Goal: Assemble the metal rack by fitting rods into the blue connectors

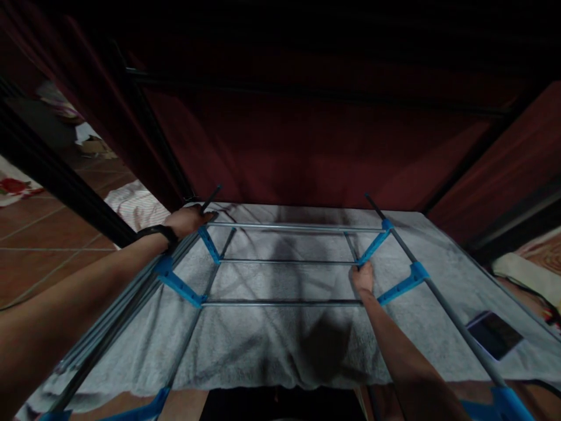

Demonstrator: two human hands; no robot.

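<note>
A frame of grey metal tubes joined by blue plastic connectors lies across a light cloth. My left hand, with a dark band on the wrist, is closed round the far left corner, where an upright tube end sticks out past the fingers. The connector at that corner is partly hidden by it. On the right side, my right hand reaches inside the frame and grips it just below a blue connector, at the end of a thin crossbar. Its fingertips are partly hidden.
Several loose grey tubes lie along the cloth's left side. A dark-screened phone rests at the right on the light cloth. Dark red curtains and black posts stand behind. Tiled floor shows at left.
</note>
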